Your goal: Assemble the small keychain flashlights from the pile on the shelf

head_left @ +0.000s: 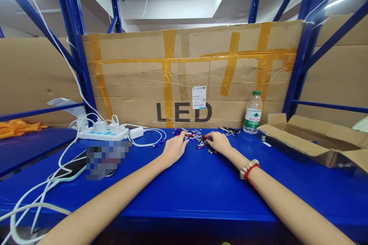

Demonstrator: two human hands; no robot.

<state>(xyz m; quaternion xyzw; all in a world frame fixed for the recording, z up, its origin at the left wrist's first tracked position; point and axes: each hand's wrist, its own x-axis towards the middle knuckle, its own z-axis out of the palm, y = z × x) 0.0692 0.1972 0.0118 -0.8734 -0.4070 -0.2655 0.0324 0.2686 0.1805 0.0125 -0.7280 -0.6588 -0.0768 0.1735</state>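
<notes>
Small metal clips [195, 134], some red, blue or purple and some silver, lie in a loose pile on the blue shelf top [189, 183]. My left hand [174, 149] rests at the pile's left side, its thumb and fingers curled together over small pieces that I cannot make out. On the right side, my right hand [220, 142] has its fingertips pinched beside a red carabiner-like clip [201, 146]; what they hold is too small to name. A few tiny brass-coloured pieces [212, 151] sit just below the right fingers.
Behind the pile stands a taped cardboard panel [138, 92]. To the right are dark metal tools [230, 131], a water bottle [253, 115] and an open cardboard box [313, 149]. A power strip [103, 134], white cables [61, 160], a phone [71, 166] and a blue pen [158, 144] lie left.
</notes>
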